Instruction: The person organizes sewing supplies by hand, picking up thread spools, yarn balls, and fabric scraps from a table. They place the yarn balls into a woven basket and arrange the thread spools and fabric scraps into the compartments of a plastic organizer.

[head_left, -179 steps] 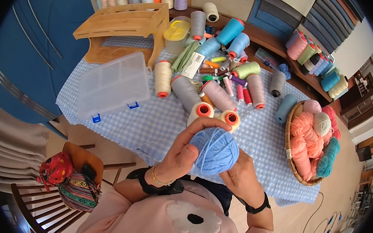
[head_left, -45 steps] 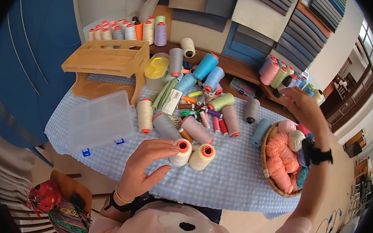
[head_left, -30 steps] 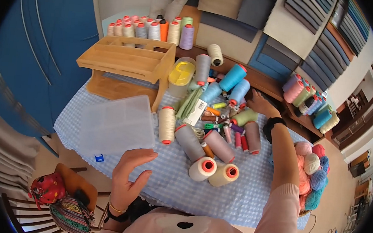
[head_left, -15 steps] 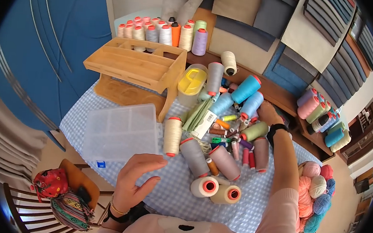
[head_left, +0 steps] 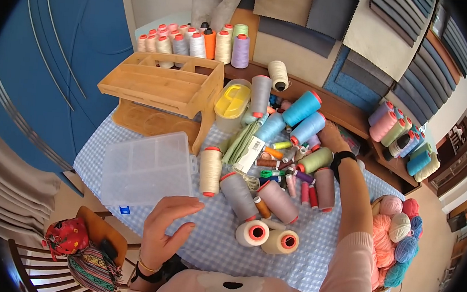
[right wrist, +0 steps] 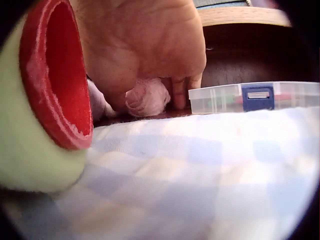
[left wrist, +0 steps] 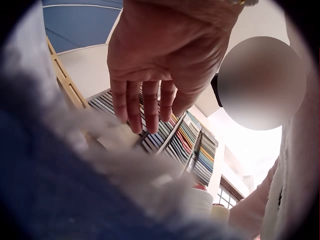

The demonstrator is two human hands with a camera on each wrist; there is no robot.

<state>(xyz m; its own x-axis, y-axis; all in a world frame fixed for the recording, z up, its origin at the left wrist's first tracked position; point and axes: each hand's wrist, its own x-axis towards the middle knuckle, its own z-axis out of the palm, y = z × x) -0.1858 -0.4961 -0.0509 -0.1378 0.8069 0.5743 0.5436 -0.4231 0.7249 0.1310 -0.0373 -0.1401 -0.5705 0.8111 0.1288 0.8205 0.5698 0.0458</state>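
Note:
At the back of the table, my right hand [head_left: 331,138] reaches down beside a light blue spool [head_left: 309,129] and behind a green spool [head_left: 316,159]. The right wrist view shows the hand [right wrist: 145,40] with thumb and fingers round a small pale pink ball [right wrist: 147,97]. That ball rests low, by the edge of the checked cloth [right wrist: 200,165]. My left hand [head_left: 169,231] hovers over the near left part of the table, empty, thumb apart from loosely bent fingers. In the left wrist view its palm [left wrist: 165,55] shows with nothing in it.
A wooden rack [head_left: 161,88], a clear lidded case [head_left: 149,169] and many spools cover the left and middle. Two cream spools [head_left: 252,233] stand near the front. A yarn basket [head_left: 381,291] is at right. Beside the right hand lies a flat clear box [right wrist: 215,101].
The blue yarn ball both hands held earlier now lies among the basket's yarn. My right hand has moved from near the basket to the table's back; the left has drawn back left.

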